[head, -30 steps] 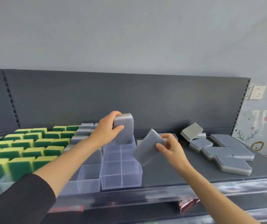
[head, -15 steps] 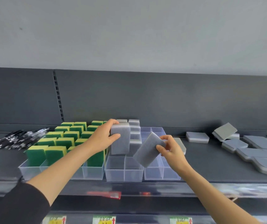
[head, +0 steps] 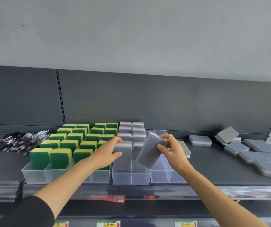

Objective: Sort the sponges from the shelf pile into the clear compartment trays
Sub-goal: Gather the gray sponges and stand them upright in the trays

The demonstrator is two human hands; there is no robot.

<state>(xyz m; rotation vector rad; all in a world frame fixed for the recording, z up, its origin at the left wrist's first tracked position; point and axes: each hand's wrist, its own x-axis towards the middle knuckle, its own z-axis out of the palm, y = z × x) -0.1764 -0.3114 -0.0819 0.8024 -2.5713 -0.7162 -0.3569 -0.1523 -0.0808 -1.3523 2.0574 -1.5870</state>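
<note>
Price tags (head: 108, 224) blurred — red arrows; dark shelf (head: 213, 171), grey wall (head: 131, 38). Left fingers (head: 117, 140) grip upright sponge (head: 123, 153); right fingers (head: 166, 137) pinch tilted sponge (head: 149, 149).

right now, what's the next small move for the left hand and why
Probably seat the upright grey sponge fully in the middle tray and let go: the left hand grips it partway in, and the right hand holds a tilted sponge.
</note>
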